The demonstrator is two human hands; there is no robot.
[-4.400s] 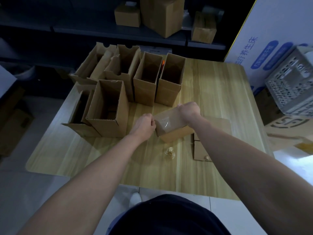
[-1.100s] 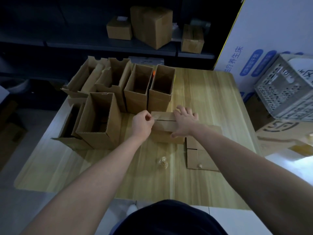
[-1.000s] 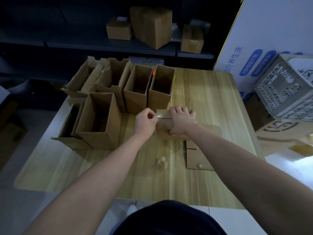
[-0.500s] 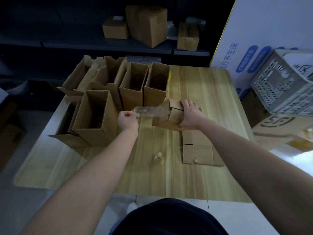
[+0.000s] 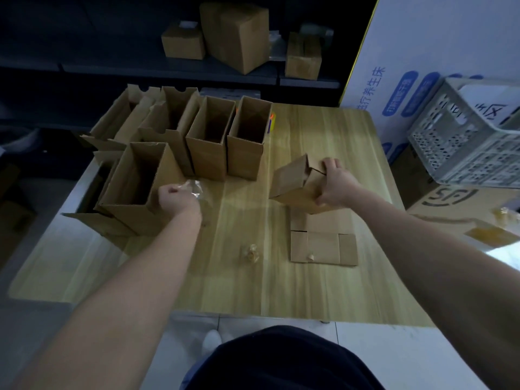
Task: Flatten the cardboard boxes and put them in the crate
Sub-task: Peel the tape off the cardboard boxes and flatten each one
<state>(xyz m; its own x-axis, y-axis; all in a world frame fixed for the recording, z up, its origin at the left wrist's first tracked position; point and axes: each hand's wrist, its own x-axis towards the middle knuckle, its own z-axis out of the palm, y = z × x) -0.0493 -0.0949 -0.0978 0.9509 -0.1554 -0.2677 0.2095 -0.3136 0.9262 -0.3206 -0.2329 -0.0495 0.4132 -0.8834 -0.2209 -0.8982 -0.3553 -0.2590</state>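
Observation:
My right hand (image 5: 334, 187) grips a small cardboard box (image 5: 292, 184), tilted above the wooden table (image 5: 323, 136), its end flaps loose. My left hand (image 5: 176, 199) pinches a crumpled strip of clear tape (image 5: 195, 188) beside a tall open box (image 5: 138, 187). A flattened box (image 5: 323, 246) lies on the table under my right forearm. Several more open boxes (image 5: 208, 136) stand at the table's back left. The grey slatted crate (image 5: 467, 136) sits off the table to the right.
A small ball of used tape (image 5: 250, 253) lies on the table in front of me. Dark shelves behind hold closed cartons (image 5: 233, 32). A white printed carton (image 5: 422, 52) stands behind the crate, and flat cardboard (image 5: 461, 201) lies below it.
My left hand has peeled the tape off the small box and pulled it away to the left. My right hand has lifted the box and shifted it right, and its flaps have come apart.

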